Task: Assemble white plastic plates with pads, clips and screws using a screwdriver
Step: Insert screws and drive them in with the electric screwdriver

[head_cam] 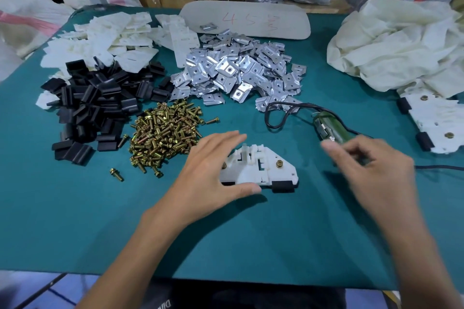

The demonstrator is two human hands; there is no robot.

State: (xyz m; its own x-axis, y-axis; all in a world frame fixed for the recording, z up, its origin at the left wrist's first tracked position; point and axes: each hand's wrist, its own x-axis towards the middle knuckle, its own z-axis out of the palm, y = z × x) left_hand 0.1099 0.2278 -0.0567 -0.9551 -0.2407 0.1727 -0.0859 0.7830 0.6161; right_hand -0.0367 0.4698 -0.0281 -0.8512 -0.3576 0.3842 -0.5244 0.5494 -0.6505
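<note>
A white plastic plate (pixel 253 170) lies on the green table (pixel 251 233) in front of me. It carries a brass screw (pixel 279 164) and a black pad (pixel 283 186) at its right end. My left hand (pixel 213 170) spreads over the plate's left part with straight fingers, the thumb at its near edge. My right hand (pixel 371 165) is blurred, its fingers loosely curled above the lower end of the green electric screwdriver (pixel 329 125). The screwdriver lies on the table to the plate's right.
Beyond the plate are heaps of brass screws (pixel 163 133), black pads (pixel 100 103), metal clips (pixel 238 70) and bare white plates (pixel 108 37). Assembled plates (pixel 437 118) lie at the right edge under a white bag (pixel 401 37). A grey board (pixel 251 20) lies at the back.
</note>
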